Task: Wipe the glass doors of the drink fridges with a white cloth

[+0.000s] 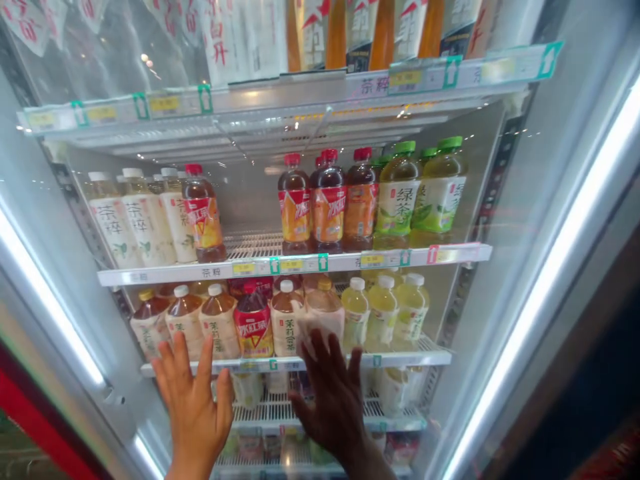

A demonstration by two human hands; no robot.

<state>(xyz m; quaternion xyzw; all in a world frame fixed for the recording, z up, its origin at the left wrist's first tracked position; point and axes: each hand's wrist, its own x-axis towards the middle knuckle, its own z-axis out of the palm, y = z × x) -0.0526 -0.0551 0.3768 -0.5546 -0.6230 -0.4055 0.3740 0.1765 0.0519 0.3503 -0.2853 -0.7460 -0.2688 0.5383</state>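
Both my hands are raised in front of a lit drinks cooler. My left hand (pixel 194 400) has its fingers spread and holds nothing, below a row of brown tea bottles (pixel 218 321). My right hand (pixel 333 393) is dark against the light, with fingers apart and nothing in it. Its fingertips overlap the lower part of a tea bottle with a gold cap (pixel 325 307), where a pale, hand-shaped reflection blurs the view. Left of that bottle stands one with a red label and red cap (pixel 253 323). Pale yellow-green bottles (pixel 384 312) are to the right.
The shelf above (pixel 300 263) holds white-labelled bottles (pixel 145 220), red-capped bottles (pixel 329 203) and green-capped bottles (pixel 443 190). Bright light strips (pixel 545 287) run down both sides of the cooler. Lower shelves (pixel 400 423) carry more drinks.
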